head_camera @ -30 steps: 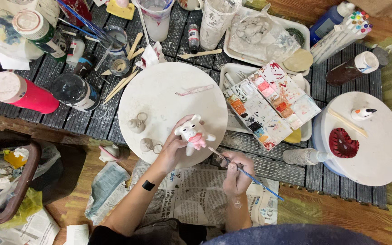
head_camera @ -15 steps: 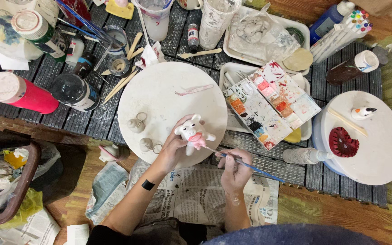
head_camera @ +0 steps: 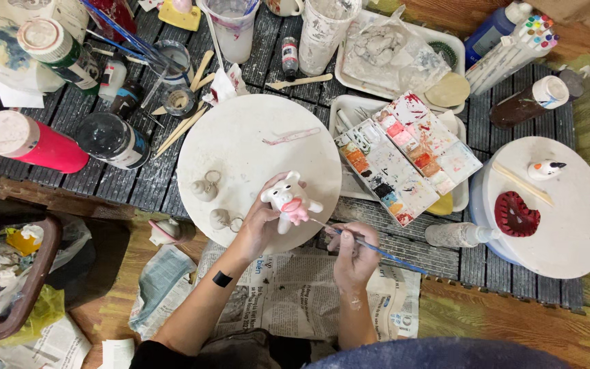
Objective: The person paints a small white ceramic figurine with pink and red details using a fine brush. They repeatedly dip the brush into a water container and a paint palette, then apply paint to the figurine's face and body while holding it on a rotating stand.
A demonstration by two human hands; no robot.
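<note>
Change since earlier: hardly anything; both hands sit where they were half a second ago, the brush angled a little flatter, its tip now close under the figurine.
Left hand: the left hand (head_camera: 262, 220) grasps a small white clay figurine (head_camera: 288, 199) with pink patches, raised just over the near edge of the round white board (head_camera: 240, 147).
Right hand: the right hand (head_camera: 354, 251) is closed around a thin blue-handled paintbrush (head_camera: 370, 246), bristles pointing at the figurine's pink underside.
Nearby: two small unpainted clay pieces (head_camera: 212, 201) rest on the board beside the left wrist; a paint palette (head_camera: 408, 156) lies just right of the board; newspaper (head_camera: 308, 294) covers the lap area.
Risk, smear: I judge the thumb lies near the pink paint, so a shifted grip could smudge it if it is wet.
Risk, drop: the figurine is pinched in fingertips alone; a hard brush push could twist it loose onto the board.
Risk, stray mark: a loaded tip could touch the white face.
</note>
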